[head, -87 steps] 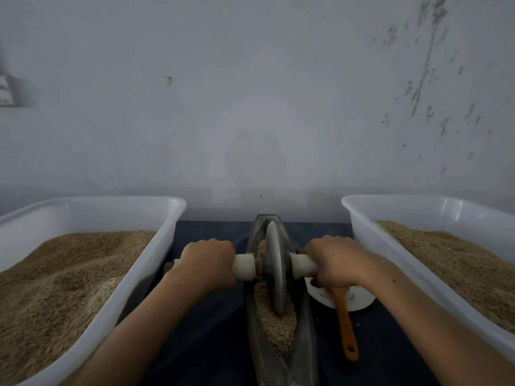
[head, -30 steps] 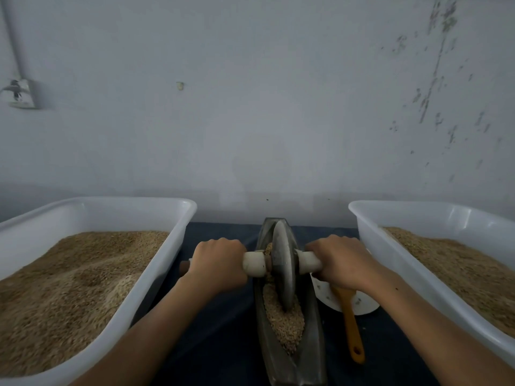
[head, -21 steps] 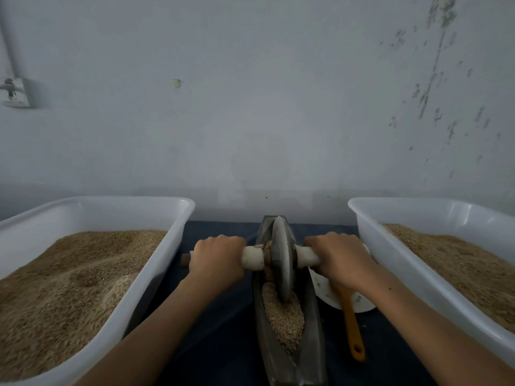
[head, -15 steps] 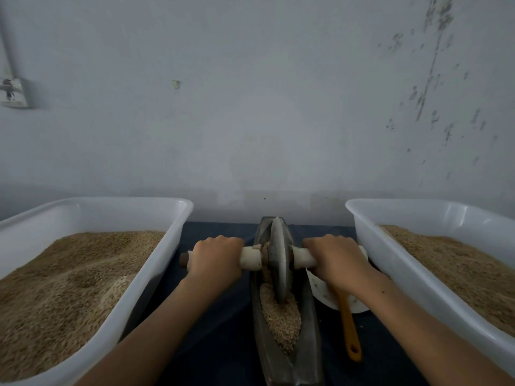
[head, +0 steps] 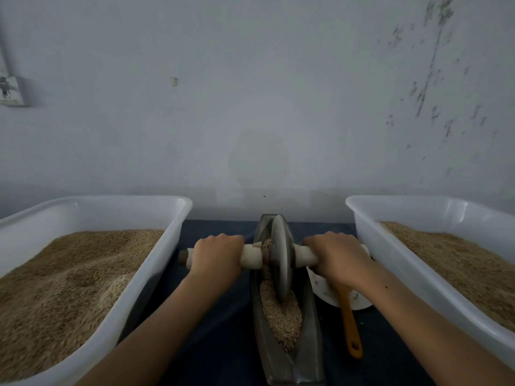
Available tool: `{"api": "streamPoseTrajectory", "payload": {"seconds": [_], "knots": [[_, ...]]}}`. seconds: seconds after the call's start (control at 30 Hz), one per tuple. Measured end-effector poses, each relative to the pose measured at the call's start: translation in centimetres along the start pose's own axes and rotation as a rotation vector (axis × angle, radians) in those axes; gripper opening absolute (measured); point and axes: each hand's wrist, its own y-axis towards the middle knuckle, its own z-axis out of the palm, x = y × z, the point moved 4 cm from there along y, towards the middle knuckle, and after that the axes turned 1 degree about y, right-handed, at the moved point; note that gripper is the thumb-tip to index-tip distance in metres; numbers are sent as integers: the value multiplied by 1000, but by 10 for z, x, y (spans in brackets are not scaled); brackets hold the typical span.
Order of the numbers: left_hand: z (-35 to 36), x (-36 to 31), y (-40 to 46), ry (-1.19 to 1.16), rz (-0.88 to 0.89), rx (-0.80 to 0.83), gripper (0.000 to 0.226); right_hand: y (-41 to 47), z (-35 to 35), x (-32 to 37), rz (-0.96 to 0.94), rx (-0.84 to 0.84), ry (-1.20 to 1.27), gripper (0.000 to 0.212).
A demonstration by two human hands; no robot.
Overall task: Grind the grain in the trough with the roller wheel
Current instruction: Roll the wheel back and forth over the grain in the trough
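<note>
1. The roller wheel (head: 279, 260) stands upright on its edge in the narrow metal trough (head: 308, 344), in the far half of it, with its lower rim sunk in the grain (head: 281, 313).
2. The grain fills the middle of the trough – its near tip and far tip are bare metal.
3. The axle handle (head: 250, 256) passes through the wheel, level, crossing above both edges of the trough.
4. The left hand (head: 216, 256) grips the axle on the left, fingers curled round it and pressed together; the right hand (head: 338, 259) grips the right end the same way.
5. A white dish (head: 359, 300) with an orange-handled tool (head: 349, 327) lies just beside the trough's right edge.
6. Two white tubs of grain – the left tub (head: 156, 263) and the right tub (head: 395, 263) – stand on both sides, with strips of dark cloth (head: 223, 316) between them and the trough.
</note>
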Motion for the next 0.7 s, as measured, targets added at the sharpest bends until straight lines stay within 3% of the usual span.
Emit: {"api": "streamPoseTrajectory", "payload": {"seconds": [0.13,0.3,0.43,0.6,0.7], "knots": [[-1,-3,-2,17,1,-79,21,-1,4,-2,8,-21,37,13],[2,-1,0,30,0,73,27,1,2,-4,-40,113,35,26],[-3,0,-6,24,2,62,26,-3,-3,-2,-60,116,38,27],[-1,5,-17,-165,-41,-42,19,-6,-17,1,-72,-87,29,4],[-2,8,-21,-290,-99,-83,13,-1,-34,0,-81,-257,-49,8]]}}
